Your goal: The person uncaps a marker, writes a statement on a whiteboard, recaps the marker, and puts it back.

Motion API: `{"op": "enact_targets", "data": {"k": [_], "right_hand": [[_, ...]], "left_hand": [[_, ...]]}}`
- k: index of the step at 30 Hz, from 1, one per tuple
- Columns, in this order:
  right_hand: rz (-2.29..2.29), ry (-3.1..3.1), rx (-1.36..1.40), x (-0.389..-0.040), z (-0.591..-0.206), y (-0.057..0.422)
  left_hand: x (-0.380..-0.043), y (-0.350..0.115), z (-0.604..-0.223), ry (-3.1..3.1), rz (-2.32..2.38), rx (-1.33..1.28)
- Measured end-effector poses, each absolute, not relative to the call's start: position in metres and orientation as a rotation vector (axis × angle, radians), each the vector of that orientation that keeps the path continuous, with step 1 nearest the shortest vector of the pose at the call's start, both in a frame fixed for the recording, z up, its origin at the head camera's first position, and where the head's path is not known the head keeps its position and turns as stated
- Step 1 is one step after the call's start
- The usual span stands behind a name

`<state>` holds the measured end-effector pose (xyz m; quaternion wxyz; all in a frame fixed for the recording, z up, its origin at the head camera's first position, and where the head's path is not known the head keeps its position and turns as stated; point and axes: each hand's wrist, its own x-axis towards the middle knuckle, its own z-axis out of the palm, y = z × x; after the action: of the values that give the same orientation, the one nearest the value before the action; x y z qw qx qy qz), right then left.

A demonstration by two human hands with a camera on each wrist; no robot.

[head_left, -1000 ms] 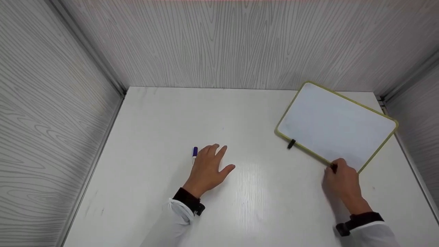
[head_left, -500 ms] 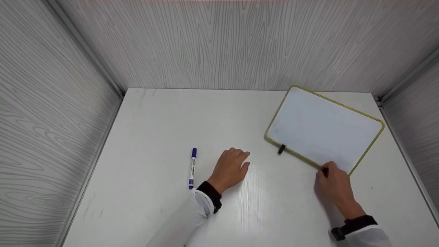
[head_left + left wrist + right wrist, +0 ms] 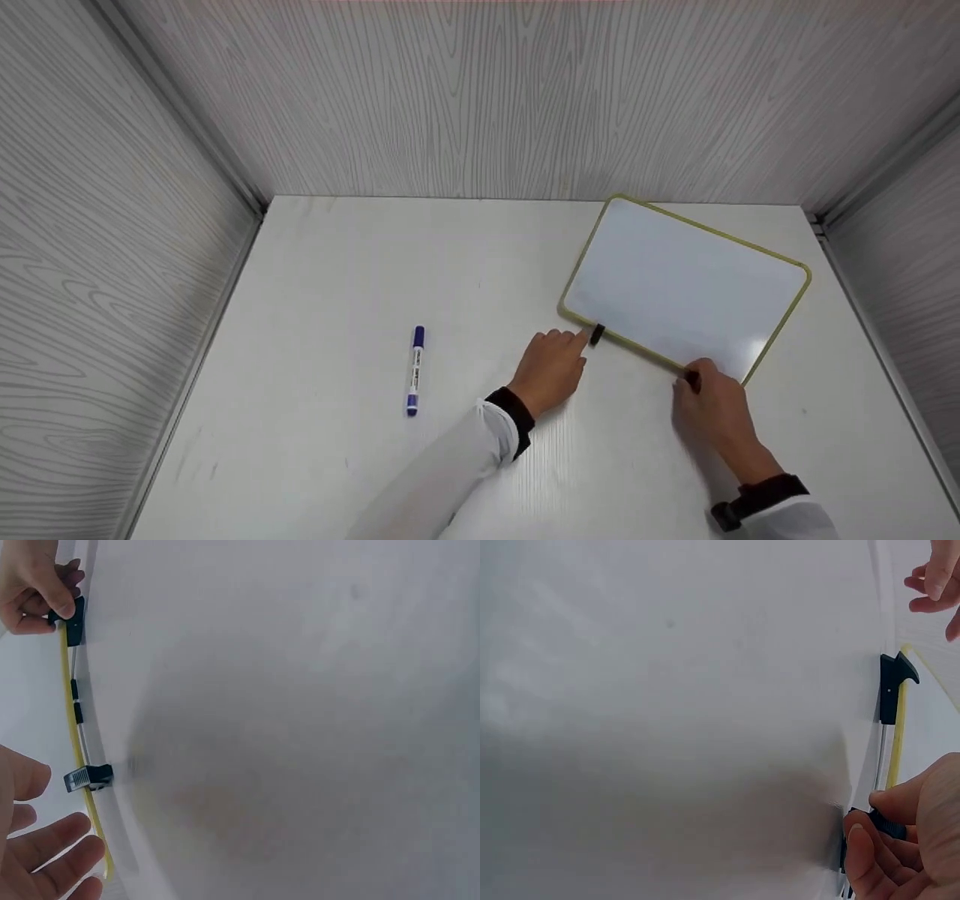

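Note:
A whiteboard (image 3: 682,285) with a yellow-green frame lies tilted on the table's right side. Two black clips sit on its near edge. My right hand (image 3: 720,405) pinches the right-hand clip (image 3: 885,825) between thumb and fingers; the hand mostly hides it in the head view. Close beside the left-hand clip (image 3: 597,334) is my left hand (image 3: 551,371), holding nothing. In the left wrist view its relaxed fingers (image 3: 67,862) spread near that clip. A thin rod (image 3: 82,742) with black sleeves runs along the board's edge between the clips.
A white marker (image 3: 415,371) with blue-purple ends lies on the table (image 3: 322,300), left of my left hand. Grey wood-grain panels (image 3: 450,97) enclose the table at the back and both sides.
My left hand has moved right, away from the marker, which is uncovered now, to the left-hand clip. The whiteboard has slid left and slightly nearer, with my right hand on its clip.

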<state>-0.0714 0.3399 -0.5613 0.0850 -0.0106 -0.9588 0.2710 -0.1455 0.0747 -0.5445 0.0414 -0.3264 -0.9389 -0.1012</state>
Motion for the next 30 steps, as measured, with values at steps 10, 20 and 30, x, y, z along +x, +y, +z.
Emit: {"op": "enact_targets", "data": {"k": [10,20,30], "right_hand": [[0.835,-2.857,-0.019,-0.071,-0.563,0.334],[0.832,-2.833,0.046,-0.068,-0.565,0.324],[0.835,-2.842,0.054,-0.071,-0.568,0.318]], "left_hand": [[-0.153,0.091,-0.554,-2.867,-0.25,-0.933],[-0.155,0.085,-0.561,-2.795,-0.383,-0.883],[-0.152,0.069,-0.561,-2.753,-0.47,-0.89]]}}
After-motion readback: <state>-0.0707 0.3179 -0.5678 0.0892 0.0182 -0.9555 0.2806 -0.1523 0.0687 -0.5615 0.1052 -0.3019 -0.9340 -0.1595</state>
